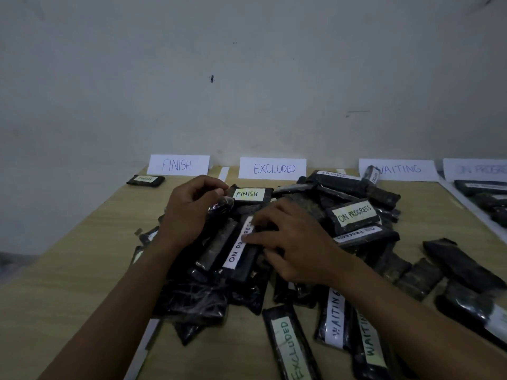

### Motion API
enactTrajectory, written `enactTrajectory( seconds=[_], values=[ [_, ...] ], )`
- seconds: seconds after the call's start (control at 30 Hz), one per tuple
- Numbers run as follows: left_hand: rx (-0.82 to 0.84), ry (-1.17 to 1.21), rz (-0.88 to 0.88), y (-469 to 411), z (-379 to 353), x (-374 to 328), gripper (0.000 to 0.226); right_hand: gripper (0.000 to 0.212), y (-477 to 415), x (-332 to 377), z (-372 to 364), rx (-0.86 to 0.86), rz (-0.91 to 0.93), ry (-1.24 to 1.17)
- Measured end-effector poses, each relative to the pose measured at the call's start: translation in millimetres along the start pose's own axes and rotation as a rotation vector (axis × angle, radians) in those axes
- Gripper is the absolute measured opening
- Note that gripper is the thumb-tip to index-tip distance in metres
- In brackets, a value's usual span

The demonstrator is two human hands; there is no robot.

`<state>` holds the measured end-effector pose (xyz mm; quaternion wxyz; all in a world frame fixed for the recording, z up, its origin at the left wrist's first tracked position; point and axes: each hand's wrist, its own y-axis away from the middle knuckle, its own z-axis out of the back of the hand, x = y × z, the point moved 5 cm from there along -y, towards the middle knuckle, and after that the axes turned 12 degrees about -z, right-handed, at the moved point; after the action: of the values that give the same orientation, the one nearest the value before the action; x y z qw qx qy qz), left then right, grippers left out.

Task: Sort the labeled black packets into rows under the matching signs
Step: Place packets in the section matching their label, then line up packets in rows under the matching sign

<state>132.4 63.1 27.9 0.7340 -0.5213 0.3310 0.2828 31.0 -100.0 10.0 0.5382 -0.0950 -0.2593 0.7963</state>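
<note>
A heap of black packets (356, 215) with white labels covers the middle of the wooden table (82, 270). Four paper signs lean on the wall: FINISH (177, 165), EXCLUDED (273, 168), WAITING (397, 169) and ON PROGRESS (477, 169). My left hand (192, 207) is curled at the left end of a FINISH packet (248, 193) on top of the heap and pinches it. My right hand (296, 242) lies on a long ON PROGRESS packet (237, 248), fingertips on its label and thumb at its right edge. One FINISH packet (145, 180) lies under the FINISH sign.
Several packets (482, 187) lie on a white sheet under the ON PROGRESS sign at the far right. Loose EXCLUDED (290, 349) and WAITING (336, 316) packets lie near the front edge. The grey wall (247, 78) rises just behind the signs.
</note>
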Motion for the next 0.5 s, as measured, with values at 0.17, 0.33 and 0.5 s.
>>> enactTrajectory(
  seconds=[0.17, 0.33, 0.5],
  values=[
    [0.083, -0.073, -0.064, -4.6, -16.6, -17.2, 0.011, 0.029, 27.8, -15.5, 33.7, -0.285, -0.027, 0.042],
    [0.237, -0.082, -0.179, -15.4, -71.0, -48.0, 0.008, 0.031, 70.2, -54.6, 78.4, -0.366, -0.159, 0.022],
    [0.457, -0.097, -0.369, -27.1, -165.3, -75.3, 0.012, 0.032, 132.2, -107.1, 143.7, -0.505, -0.366, 0.123]
  ],
)
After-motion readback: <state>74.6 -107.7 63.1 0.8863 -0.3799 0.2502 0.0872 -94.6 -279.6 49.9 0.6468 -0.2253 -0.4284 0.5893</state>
